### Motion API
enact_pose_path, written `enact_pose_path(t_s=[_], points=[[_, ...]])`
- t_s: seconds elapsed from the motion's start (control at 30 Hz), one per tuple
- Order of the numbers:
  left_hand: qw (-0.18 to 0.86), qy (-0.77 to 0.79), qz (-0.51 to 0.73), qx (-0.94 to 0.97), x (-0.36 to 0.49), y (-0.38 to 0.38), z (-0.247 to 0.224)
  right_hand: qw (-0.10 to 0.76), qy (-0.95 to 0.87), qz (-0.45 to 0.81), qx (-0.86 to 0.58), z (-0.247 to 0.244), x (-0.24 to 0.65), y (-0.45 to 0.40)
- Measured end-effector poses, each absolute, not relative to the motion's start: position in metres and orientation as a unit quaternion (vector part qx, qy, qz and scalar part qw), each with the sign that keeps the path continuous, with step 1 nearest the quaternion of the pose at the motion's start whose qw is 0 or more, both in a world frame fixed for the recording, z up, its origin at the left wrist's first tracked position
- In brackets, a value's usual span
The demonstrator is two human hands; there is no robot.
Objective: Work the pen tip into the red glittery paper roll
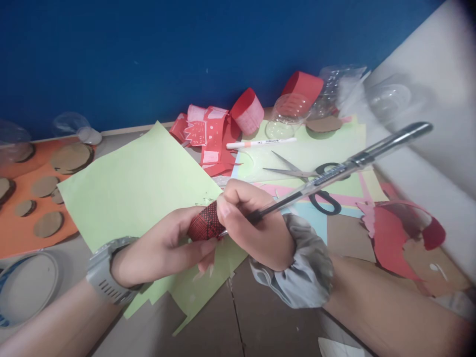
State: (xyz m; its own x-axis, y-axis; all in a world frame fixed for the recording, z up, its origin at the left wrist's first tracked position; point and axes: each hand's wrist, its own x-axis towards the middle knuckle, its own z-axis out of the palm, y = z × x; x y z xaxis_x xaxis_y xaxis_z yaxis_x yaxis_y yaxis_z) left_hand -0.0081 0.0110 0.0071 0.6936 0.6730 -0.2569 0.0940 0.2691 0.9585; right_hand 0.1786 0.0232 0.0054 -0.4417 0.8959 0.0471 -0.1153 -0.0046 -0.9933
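My left hand [174, 238] is closed around a small red piece with a black crosshatch pattern [204, 223], which looks like rolled paper. In my right hand [253, 223] a pen [316, 181] is gripped, its clear barrel slanting up to the right. The pen's tip meets or nearly meets the lower edge of the patterned piece. My right fingers cover part of that piece. Beneath both hands lies light green paper [145, 183] with cut edges.
Scissors [297, 172] lie spread on stacked paper at right, near a white marker [260, 143]. Red paper shapes [215, 134] and clear plastic cups [286, 116] stand along the blue wall. Cardboard discs [70, 157] sit on orange paper at left. A tape roll [55, 282] lies front left.
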Motion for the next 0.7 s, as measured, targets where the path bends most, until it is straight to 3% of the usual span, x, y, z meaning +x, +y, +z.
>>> enact_pose_path(t_s=[0.7], points=[[0.732,0.314,0.200,0.571,-0.0078,0.0122,0.0087,0.413,-0.587,0.602,-0.350,0.0096,0.1748,0.0315]])
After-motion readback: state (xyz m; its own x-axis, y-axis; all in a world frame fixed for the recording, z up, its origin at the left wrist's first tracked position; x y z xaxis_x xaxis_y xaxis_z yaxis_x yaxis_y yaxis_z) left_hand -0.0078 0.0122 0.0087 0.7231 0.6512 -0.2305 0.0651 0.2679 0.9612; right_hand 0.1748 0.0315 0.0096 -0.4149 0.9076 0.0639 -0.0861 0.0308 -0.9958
